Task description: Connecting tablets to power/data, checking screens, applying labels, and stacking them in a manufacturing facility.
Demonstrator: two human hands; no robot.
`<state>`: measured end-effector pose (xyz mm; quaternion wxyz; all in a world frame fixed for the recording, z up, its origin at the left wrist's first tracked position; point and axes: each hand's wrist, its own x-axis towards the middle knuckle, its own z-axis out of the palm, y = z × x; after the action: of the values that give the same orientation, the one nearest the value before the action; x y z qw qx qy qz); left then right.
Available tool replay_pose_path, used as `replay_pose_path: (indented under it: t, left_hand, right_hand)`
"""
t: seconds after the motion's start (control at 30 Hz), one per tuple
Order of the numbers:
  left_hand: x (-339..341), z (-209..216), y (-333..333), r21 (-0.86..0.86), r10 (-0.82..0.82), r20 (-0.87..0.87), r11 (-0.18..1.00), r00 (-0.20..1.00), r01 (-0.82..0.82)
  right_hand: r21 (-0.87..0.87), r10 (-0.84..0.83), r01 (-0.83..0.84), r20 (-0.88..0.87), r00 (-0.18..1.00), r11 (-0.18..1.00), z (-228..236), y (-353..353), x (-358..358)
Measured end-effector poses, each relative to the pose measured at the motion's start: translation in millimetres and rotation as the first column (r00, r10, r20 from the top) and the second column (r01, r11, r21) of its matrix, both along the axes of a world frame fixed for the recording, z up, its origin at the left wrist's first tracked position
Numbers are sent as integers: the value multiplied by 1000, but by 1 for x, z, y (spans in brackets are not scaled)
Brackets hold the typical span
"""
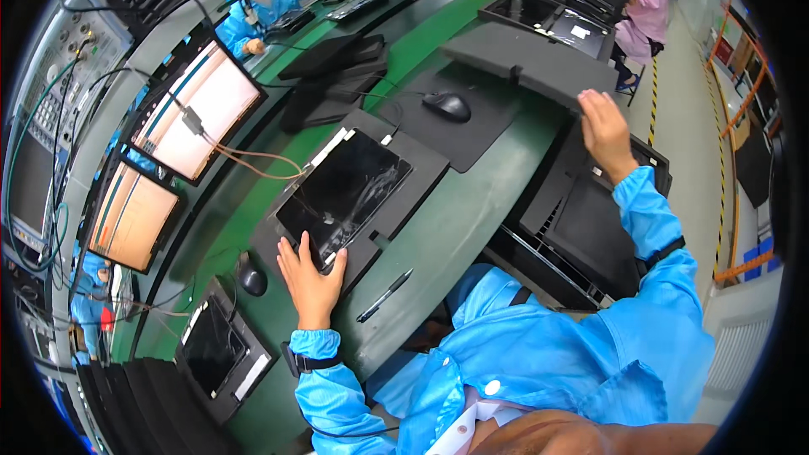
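Observation:
My left hand [309,281] is open with its fingers spread, at the near corner of a black flat screen panel [344,190]. The panel lies in a dark grey foam tray [421,170], with white tabs along its edges and a glossy, creased-looking film over it. To the right, my right hand [605,131] is raised with its fingers stretched out side by side, fingertips at the right end of a long dark grey foam slab [539,63]. No grip on the slab shows. A black pen [384,295] lies on the green bench near my left hand.
A black mouse [447,106] sits on a dark mat; another mouse [251,273] and a second panel [212,350] are at left. Two lit monitors [198,109] stand behind, with cables. Black trays [581,227] are stacked below the bench at right. Other people work farther off.

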<state>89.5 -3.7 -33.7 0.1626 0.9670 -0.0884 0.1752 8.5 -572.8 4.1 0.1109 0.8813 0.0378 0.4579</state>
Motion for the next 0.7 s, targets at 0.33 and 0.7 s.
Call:
replay_pose_path:
  t: [0.33,0.7]
  left_hand:
    - [1,6,-4,10,-54,5,999,999,54]
    - [4,5,-8,16,-54,29,998,998,54]
  right_hand:
    - [110,154,-160,54,987,981,71,-33,115]
    - [268,238,-107,-529,815,958,1,326,315]
